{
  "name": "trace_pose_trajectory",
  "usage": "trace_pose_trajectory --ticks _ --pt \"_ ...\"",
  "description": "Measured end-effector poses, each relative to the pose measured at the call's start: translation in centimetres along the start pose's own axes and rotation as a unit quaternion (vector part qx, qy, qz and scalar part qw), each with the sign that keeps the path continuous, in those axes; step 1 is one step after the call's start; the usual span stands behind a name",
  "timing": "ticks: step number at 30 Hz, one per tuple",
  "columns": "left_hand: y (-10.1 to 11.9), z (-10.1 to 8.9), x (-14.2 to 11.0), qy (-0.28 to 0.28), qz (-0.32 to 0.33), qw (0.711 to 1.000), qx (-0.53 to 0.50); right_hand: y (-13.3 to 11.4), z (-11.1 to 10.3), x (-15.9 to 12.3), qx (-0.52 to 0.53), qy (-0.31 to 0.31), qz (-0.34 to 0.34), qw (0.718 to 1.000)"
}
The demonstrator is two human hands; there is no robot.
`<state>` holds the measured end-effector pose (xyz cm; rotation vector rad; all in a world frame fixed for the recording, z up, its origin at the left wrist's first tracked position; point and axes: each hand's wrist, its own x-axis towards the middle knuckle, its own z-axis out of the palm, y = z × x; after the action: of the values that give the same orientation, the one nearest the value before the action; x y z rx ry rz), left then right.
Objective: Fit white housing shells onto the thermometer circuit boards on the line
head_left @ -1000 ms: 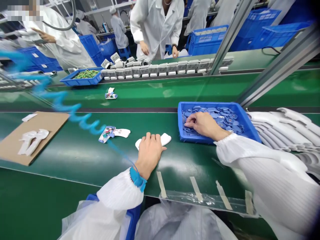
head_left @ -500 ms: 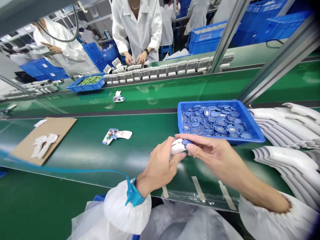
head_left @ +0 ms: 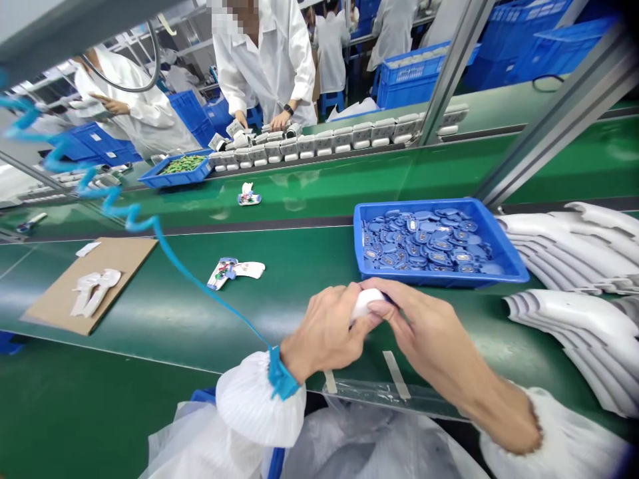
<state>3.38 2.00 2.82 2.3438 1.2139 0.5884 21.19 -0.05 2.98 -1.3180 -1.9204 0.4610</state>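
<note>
Both hands meet around a white plastic housing [head_left: 367, 303] in front of the blue tray. My left hand [head_left: 332, 326] wraps round it from the left, and a blue strap with a coiled cord circles that wrist. My right hand [head_left: 424, 326] grips its right end with thumb and fingers. The blue part seen on this housing before is now mostly hidden by the fingers. To the left on the green bench lies an opened white housing [head_left: 237, 269] with blue parts and wires. Beyond the hands stands the blue tray [head_left: 442, 278], full of small blue plastic parts [head_left: 424, 243].
Stacked white curved shells [head_left: 574, 319] lie on the right. A brown board [head_left: 120, 256] with white pieces [head_left: 97, 289] is at the left. Past the bench runs a green belt [head_left: 309, 186] carrying another opened housing [head_left: 248, 195]. A co-worker [head_left: 272, 60] stands opposite, behind a metal post [head_left: 459, 66].
My hands have turned the housing, so its smooth white side shows and the blue part is largely covered. The blue cord has swung up. On the belt, the opened housing has shifted right.
</note>
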Motion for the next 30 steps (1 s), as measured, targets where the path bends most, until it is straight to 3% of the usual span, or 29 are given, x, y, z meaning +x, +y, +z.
trace_pose_trajectory --ticks 3,5,8,10,12,16,20,22,24,25,27,28,29,30 --pt "-0.1 0.7 -0.2 0.000 0.008 0.999 0.031 0.5 0.4 -1.0 -0.018 0.058 0.041 0.997" --pt "-0.2 1.4 -0.8 0.062 0.011 0.998 0.010 0.7 0.0 -1.7 -0.012 0.060 0.073 0.995" --pt "-0.3 3.1 -1.5 0.223 -0.112 0.967 -0.051 0.7 -0.6 -2.6 0.017 0.002 0.111 0.994" --pt "-0.5 4.4 -1.6 0.271 -0.198 0.938 -0.081 0.5 -0.5 -3.2 0.030 -0.074 0.100 0.992" --pt "-0.7 5.3 -1.2 0.275 -0.211 0.934 -0.085 0.2 0.3 -4.0 0.007 -0.097 0.052 0.994" --pt "-1.3 5.6 -0.1 0.273 -0.154 0.948 -0.052 -0.1 2.7 -5.3 -0.071 0.005 -0.048 0.996" --pt "-2.0 4.5 0.1 0.264 -0.147 0.953 -0.024 -0.5 3.8 -5.3 -0.054 0.025 -0.034 0.998" --pt "-2.1 3.8 -0.5 0.259 -0.147 0.954 -0.041 -0.5 3.7 -4.8 -0.007 0.022 0.028 0.999" --pt "-2.0 3.4 -1.4 0.262 -0.122 0.954 -0.084 -0.3 3.4 -4.1 0.072 0.005 0.161 0.984" --pt "-2.0 3.5 -1.9 0.271 -0.101 0.951 -0.111 0.0 3.2 -3.8 0.124 -0.015 0.247 0.961" --pt "-1.9 4.0 -2.5 0.326 -0.082 0.927 -0.166 0.5 2.8 -3.3 0.232 -0.086 0.394 0.885" --pt "-2.0 4.4 -2.6 0.361 -0.097 0.908 -0.188 0.8 2.8 -3.2 0.266 -0.129 0.435 0.850" --pt "-2.1 4.9 -2.4 0.392 -0.126 0.888 -0.203 1.0 2.8 -3.2 0.275 -0.160 0.444 0.838" --pt "-2.3 5.4 -2.1 0.412 -0.160 0.872 -0.211 1.1 2.9 -3.3 0.259 -0.177 0.416 0.854"
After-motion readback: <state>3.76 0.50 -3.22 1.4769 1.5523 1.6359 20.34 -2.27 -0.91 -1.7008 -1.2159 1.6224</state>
